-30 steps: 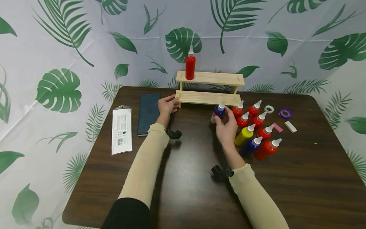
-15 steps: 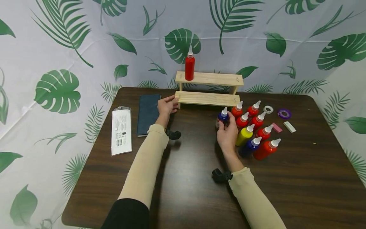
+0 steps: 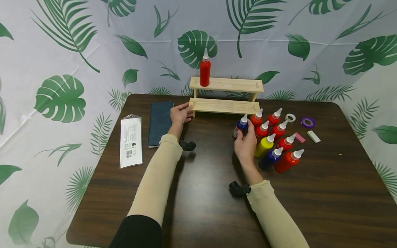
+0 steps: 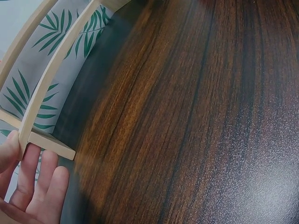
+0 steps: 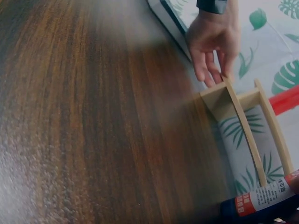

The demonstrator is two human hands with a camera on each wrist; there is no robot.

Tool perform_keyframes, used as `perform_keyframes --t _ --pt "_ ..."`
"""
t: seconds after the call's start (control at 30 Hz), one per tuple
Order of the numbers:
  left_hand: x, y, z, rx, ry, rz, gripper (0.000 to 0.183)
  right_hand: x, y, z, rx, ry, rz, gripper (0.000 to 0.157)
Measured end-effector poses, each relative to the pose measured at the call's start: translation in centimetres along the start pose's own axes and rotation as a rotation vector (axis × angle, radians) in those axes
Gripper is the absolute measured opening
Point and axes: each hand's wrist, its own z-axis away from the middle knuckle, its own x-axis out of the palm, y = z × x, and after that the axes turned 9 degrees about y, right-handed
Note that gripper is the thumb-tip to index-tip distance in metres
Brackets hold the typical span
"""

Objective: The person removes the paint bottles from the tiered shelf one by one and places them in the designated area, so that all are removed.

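Note:
A two-tier wooden rack (image 3: 224,105) stands at the back of the table. My left hand (image 3: 181,115) pinches the left end of its lower board; in the left wrist view the thumb lies above the board and the fingers (image 4: 51,184) below. My right hand (image 3: 246,146) grips a blue squeeze bottle (image 3: 242,125) with a white nozzle cap, in front of the rack's right end. Its red and white label (image 5: 264,198) shows in the right wrist view. One red squeeze bottle (image 3: 205,73) stands on the upper board, at the left.
Right of my right hand cluster several red bottles (image 3: 286,162), a yellow bottle (image 3: 264,147) and another blue bottle (image 3: 270,159). Beyond them lie a white tape roll (image 3: 290,118), a purple tape roll (image 3: 308,122) and small pink and white blocks. A dark notebook (image 3: 159,124) and a white packet (image 3: 131,141) lie left.
My right hand has shifted the blue bottle a little to the right, closer to the red bottles, mostly in the first half second. My left hand has stayed on the rack.

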Motion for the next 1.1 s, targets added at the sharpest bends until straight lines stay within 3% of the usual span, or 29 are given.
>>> perform_keyframes --t 0.37,0.53,0.7,0.87,1.0,1.1 --pt "0.0 -0.1 -0.1 0.008 0.003 -0.013 0.03 -1.3 -1.2 0.0 -0.113 -0.017 -0.002 0.062" --pt "0.0 -0.1 -0.1 0.003 0.002 -0.005 0.03 -2.5 -3.6 0.0 -0.205 -0.023 -0.007 0.063" --pt "-0.1 -0.2 -0.2 0.007 -0.003 -0.003 0.03 -3.1 -7.5 -1.2 -0.293 -0.029 0.012 0.058" --pt "-0.2 0.0 -0.4 0.008 0.002 0.008 0.03 -1.3 -11.9 -3.4 -0.28 -0.076 0.006 0.055" --pt "-0.2 0.0 -0.2 0.008 -0.005 0.006 0.03 1.5 -14.5 -5.6 -0.245 -0.142 -0.021 0.055" --pt "-0.2 0.0 -0.1 0.006 -0.004 0.004 0.029 4.2 -15.4 -7.4 -0.163 -0.228 -0.096 0.055"
